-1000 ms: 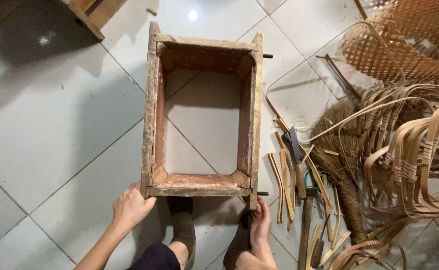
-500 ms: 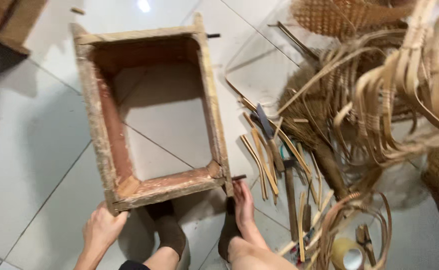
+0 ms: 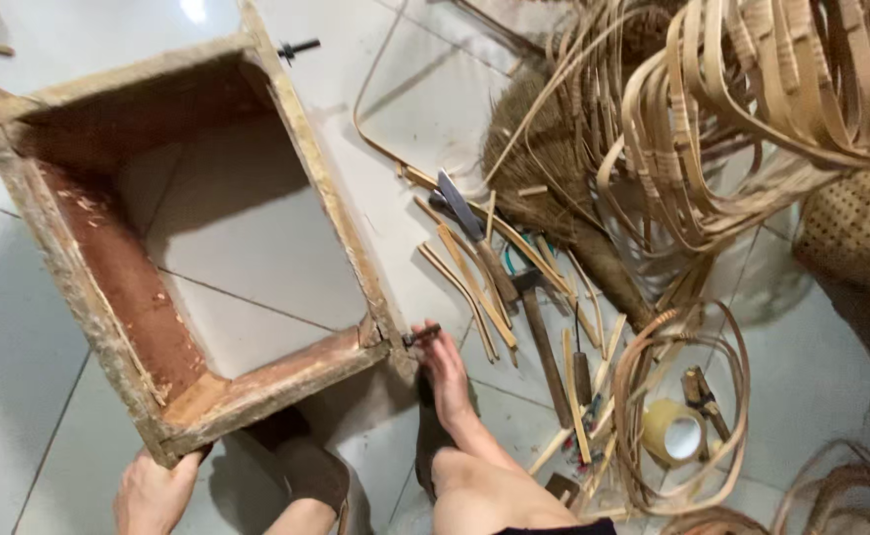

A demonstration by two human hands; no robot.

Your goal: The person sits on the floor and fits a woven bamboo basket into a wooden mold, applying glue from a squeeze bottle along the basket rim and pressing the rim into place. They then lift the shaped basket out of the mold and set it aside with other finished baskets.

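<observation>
I have the wooden frame (image 3: pixel 187 248) on the tiled floor (image 3: pixel 19 327), left hand (image 3: pixel 153 492) cupping its near corner, right hand (image 3: pixel 445 367) pinching the bolt (image 3: pixel 420 335). I judge I'm setting it; steady turning comes next

wooden frame (image 3: pixel 118 297): reddish-brown inside | floor tiles (image 3: pixel 19 327): pale grey | rattan strips (image 3: pixel 752 109): tan | tape roll (image 3: pixel 674 433): yellowish

A rough, worn wooden frame (image 3: pixel 197 248) sits on glossy white floor tiles (image 3: pixel 19 327) beside smooth rattan strips (image 3: pixel 752 109).
</observation>
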